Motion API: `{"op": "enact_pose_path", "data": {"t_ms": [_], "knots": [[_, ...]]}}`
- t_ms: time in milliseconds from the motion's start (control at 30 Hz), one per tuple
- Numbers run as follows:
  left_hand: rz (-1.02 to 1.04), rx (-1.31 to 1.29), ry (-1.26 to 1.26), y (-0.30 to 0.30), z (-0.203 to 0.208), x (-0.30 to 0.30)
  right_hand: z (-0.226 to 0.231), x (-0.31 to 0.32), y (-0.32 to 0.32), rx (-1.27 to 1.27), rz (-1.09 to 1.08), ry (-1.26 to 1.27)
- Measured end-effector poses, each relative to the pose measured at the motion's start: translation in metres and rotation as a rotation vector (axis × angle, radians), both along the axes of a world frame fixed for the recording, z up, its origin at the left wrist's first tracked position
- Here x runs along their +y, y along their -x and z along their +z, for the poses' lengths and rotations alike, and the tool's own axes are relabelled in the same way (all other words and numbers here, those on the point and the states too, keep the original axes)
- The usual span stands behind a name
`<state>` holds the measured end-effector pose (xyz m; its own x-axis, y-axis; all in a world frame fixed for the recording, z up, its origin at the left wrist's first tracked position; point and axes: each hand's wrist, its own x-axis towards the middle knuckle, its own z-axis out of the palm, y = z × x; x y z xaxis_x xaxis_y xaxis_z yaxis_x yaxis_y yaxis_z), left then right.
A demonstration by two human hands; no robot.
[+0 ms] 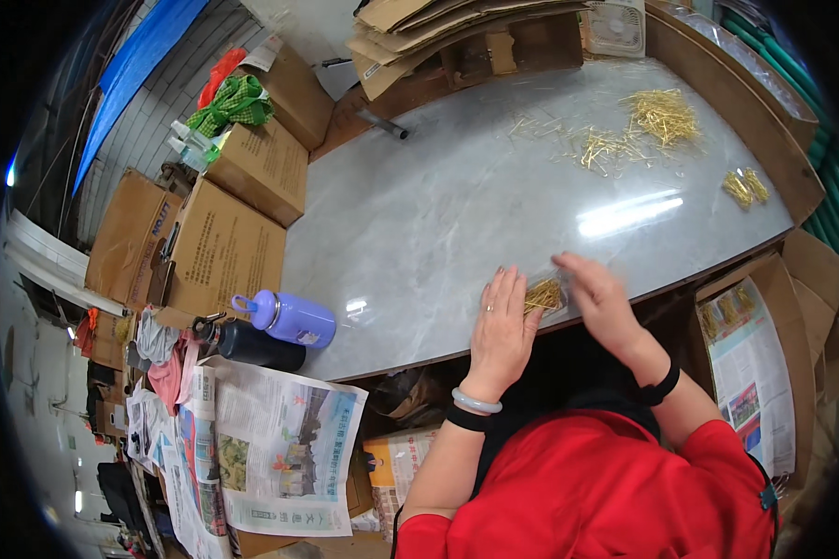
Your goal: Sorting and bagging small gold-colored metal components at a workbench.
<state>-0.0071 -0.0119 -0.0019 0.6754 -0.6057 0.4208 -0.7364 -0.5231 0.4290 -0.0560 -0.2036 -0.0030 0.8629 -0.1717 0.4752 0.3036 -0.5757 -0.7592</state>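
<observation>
A small bundle of thin gold wire-like pins [543, 295] lies near the table's front edge, between my two hands. My left hand [503, 321] lies along the left side of the bundle, its fingers stretched out straight and close together, the thumb against the pins. On the other side, my right hand [601, 303] is slightly blurred, its fingers extended and its palm facing the bundle. Whether it touches the pins cannot be made out. Farther back on the right are a heap of loose gold pins [662, 118], a thinner scatter [606, 149] and small gold bundles [745, 188].
Cardboard boxes [228, 252] line the table's left side, beside a purple bottle [294, 319] and a black bottle [252, 347]. Flattened cardboard [410, 42] and a white fan [615, 28] stand at the back. A newspaper-lined carton [750, 373] sits at right, with bundles inside.
</observation>
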Motion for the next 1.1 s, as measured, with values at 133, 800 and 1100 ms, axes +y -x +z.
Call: {"op": "enact_pose_path", "data": {"t_ms": [133, 800, 1100], "knots": [[0.013, -0.029, 0.025, -0.001, -0.006, 0.0, 0.004, 0.02, 0.014, -0.06, 0.102, 0.261], [0.065, -0.066, -0.005, 0.005, -0.005, -0.005, 0.022, 0.008, -0.028, -0.081, -0.019, 0.703], [0.119, -0.263, -0.091, 0.007, -0.012, -0.007, 0.008, 0.02, -0.024, -0.136, -0.141, 0.446]]}}
